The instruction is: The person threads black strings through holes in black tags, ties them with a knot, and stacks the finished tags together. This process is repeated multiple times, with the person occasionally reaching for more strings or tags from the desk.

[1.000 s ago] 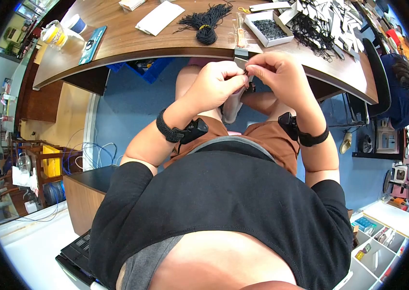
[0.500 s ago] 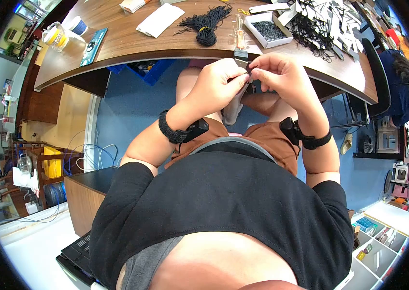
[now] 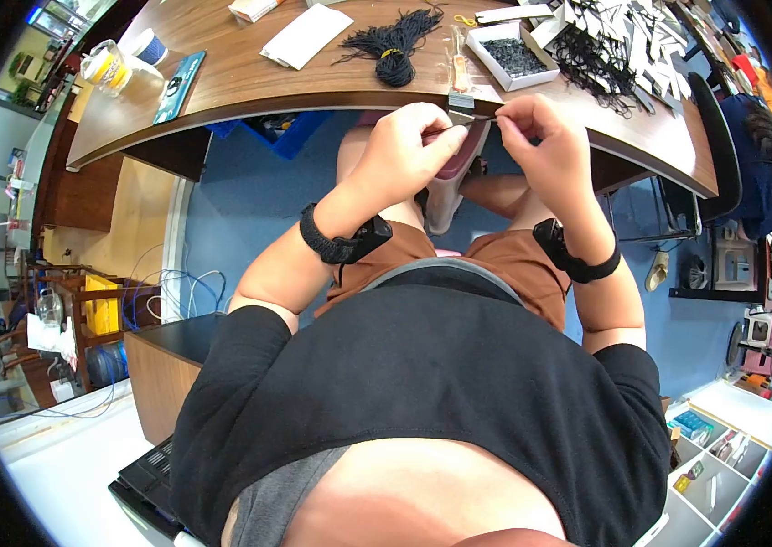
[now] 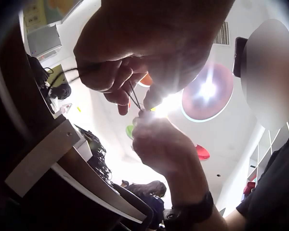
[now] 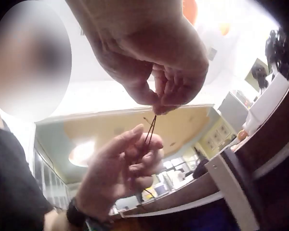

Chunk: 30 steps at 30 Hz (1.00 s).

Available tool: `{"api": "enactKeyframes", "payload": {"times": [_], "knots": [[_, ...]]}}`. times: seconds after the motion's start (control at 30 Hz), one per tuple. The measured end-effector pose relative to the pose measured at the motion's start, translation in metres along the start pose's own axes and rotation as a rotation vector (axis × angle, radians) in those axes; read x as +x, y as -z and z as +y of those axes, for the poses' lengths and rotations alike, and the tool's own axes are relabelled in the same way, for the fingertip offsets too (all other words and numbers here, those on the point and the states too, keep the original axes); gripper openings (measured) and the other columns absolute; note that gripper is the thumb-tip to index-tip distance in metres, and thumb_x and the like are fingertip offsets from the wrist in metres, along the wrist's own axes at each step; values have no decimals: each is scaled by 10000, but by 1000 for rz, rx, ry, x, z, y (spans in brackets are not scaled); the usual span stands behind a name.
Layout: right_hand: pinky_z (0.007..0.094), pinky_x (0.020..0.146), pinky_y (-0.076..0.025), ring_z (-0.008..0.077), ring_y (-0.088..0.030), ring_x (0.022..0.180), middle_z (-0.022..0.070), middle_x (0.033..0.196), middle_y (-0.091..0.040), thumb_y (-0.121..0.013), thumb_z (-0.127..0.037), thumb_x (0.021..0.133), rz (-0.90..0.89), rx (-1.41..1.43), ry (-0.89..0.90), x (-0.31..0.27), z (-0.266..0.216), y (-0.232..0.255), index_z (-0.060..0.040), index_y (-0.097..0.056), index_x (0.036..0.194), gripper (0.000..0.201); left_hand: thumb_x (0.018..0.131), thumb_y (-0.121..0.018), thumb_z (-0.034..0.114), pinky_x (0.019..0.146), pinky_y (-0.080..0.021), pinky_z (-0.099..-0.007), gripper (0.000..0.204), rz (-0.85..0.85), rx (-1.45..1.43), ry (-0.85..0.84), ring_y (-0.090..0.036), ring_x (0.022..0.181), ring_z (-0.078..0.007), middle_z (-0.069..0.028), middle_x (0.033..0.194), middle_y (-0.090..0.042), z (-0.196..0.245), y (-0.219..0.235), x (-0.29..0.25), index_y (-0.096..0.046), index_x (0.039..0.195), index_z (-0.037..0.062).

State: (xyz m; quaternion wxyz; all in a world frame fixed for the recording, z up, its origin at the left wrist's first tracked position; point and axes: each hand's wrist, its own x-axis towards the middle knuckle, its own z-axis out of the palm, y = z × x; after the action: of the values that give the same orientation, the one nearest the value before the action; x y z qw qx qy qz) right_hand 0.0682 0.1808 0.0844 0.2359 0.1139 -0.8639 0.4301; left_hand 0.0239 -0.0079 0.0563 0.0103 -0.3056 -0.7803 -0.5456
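Note:
A thin dark cord is stretched in a narrow loop between the two hands, just off the table's front edge. My left hand holds it with curled fingers, and a loose length trails off behind that hand in the left wrist view. My right hand pinches the loop's other end between thumb and fingertips. Close by, a pale flat strip with a small hole juts from the table edge. On the table beyond lies a bundle of black cords tied with a yellow band.
A white box of small black pieces sits behind the right hand. Farther right are heaped white tags and loose black strings. White paper, a teal box and cups stand leftward. Another person sits right.
The hands, close together before, have moved apart, the right one going rightward. The cord now shows drawn out between them.

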Motion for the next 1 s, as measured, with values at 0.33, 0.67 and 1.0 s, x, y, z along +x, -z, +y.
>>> {"api": "enactKeyframes", "payload": {"times": [0.33, 0.67, 1.0], "knots": [[329, 562, -496, 249, -593, 654, 96, 780, -595, -656, 30, 660, 27, -183, 575, -30, 13, -11, -12, -600, 849, 202, 900, -567, 179, 395, -237, -154, 167, -257, -1452, 859, -315, 495, -25, 57, 608, -359, -11, 1, 1, -563, 840, 23], [249, 611, -481, 160, -605, 688, 72, 787, -624, -675, -37, 763, -94, 176, -10, -13, 16, -9, -30, -669, 847, 84, 831, -628, 89, 525, -417, -187, 108, -137, -503, 251, -507, 604, -37, -2, 701, -584, -8, -15, -3, -626, 852, -17], [192, 596, -457, 41, -549, 679, 6, 762, -609, -644, -65, 828, -285, 495, -317, -23, 18, -12, 2, -613, 854, 78, 816, -621, 49, 606, -444, -197, 85, -160, -643, 312, -522, 677, -44, 1, 761, -591, -8, -16, -8, -611, 865, -20]]}}
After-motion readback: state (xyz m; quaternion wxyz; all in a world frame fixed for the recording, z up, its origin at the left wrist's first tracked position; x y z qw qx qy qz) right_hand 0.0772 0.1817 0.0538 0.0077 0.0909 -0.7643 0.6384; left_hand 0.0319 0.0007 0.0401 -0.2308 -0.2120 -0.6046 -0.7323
